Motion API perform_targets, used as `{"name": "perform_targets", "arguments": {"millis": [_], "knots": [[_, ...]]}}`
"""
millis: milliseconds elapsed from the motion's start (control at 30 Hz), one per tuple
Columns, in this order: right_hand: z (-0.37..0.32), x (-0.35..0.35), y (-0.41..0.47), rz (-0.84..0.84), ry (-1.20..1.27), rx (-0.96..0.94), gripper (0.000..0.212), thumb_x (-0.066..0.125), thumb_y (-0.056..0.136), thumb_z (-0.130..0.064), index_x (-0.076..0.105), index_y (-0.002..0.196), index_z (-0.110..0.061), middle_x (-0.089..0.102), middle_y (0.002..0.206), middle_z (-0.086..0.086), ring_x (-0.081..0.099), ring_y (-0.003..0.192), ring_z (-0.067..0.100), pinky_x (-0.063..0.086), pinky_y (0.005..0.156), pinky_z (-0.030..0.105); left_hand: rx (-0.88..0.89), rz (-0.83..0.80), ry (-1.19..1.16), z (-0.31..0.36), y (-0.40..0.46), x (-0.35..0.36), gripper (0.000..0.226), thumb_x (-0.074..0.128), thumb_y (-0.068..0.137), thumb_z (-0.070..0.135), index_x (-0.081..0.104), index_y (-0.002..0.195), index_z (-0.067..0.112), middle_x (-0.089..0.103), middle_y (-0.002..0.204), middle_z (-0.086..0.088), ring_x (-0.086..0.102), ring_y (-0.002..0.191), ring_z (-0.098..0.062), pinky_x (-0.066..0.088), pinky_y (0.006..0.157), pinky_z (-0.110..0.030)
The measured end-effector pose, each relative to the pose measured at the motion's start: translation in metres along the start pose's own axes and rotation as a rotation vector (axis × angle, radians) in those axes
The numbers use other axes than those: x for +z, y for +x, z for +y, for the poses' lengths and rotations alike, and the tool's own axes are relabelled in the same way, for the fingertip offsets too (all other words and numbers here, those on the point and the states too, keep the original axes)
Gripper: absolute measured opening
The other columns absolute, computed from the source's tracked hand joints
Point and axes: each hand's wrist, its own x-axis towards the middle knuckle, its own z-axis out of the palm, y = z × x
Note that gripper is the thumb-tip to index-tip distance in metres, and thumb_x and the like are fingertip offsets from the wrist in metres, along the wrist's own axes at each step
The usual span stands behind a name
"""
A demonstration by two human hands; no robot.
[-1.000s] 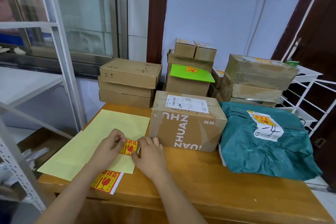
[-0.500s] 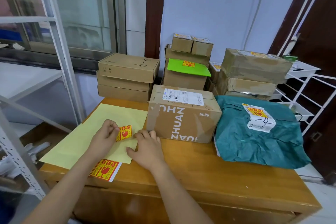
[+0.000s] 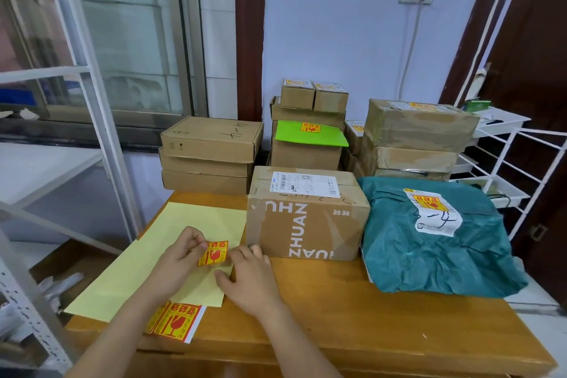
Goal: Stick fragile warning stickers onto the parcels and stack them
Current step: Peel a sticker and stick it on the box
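My left hand (image 3: pixel 179 258) pinches a red-and-yellow fragile sticker (image 3: pixel 214 252) by its left edge, lifted off the pale yellow backing sheet (image 3: pixel 171 252). With its fingers spread flat, my right hand (image 3: pixel 250 278) presses on the sheet's right edge beside a brown cardboard box (image 3: pixel 306 213) printed ZHUAN, which bears a white shipping label. More stickers (image 3: pixel 175 321) lie at the desk's front edge, partly under the sheet. A teal plastic parcel (image 3: pixel 435 239) on the right carries a fragile sticker.
The wooden desk (image 3: pixel 352 316) holds stacks of brown boxes at the back: three flat ones (image 3: pixel 208 155) on the left, several stickered ones (image 3: pixel 411 138) in the middle and right. Metal shelving (image 3: pixel 92 101) stands left, a white wire rack (image 3: pixel 506 163) right.
My left hand has peeled the sticker up and off the backing sheet. My right hand has stayed flat on the sheet. The view shifted slightly.
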Motion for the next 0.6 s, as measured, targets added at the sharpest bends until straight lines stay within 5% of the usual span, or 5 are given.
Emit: {"name": "perform_targets", "arguments": {"millis": [300,433,600], "knots": [[-0.002,-0.02,-0.012,0.194,0.53,0.138,0.012,0.054,0.094,-0.037,0.056,0.1,-0.027,0.056,0.101,-0.015,0.052,0.098,0.003,0.044,0.081,0.018,0.101,0.095,-0.23,0.042,-0.008,0.013,0.009,0.047,0.097,0.01,0.051,0.091,0.004,0.065,0.097,-0.004,0.062,0.091,-0.006,0.047,0.073,-0.012],[-0.006,-0.045,-0.009,0.311,0.689,0.11,0.03,0.051,0.086,-0.053,0.059,0.094,-0.025,0.06,0.092,-0.009,0.055,0.085,0.006,0.046,0.075,0.024,0.156,0.09,-0.313,0.065,-0.01,0.025,0.01,0.047,0.096,0.006,0.053,0.089,0.004,0.064,0.097,-0.009,0.061,0.086,-0.003,0.047,0.074,-0.009],[-0.008,-0.092,-0.013,0.432,0.764,0.025,0.032,0.04,0.084,-0.052,0.056,0.083,-0.024,0.058,0.078,-0.008,0.052,0.074,0.002,0.037,0.067,0.015,0.231,0.079,-0.415,0.093,-0.011,0.039,0.009,0.048,0.096,0.006,0.053,0.089,0.009,0.063,0.097,-0.009,0.061,0.088,-0.006,0.049,0.075,-0.014]]}}
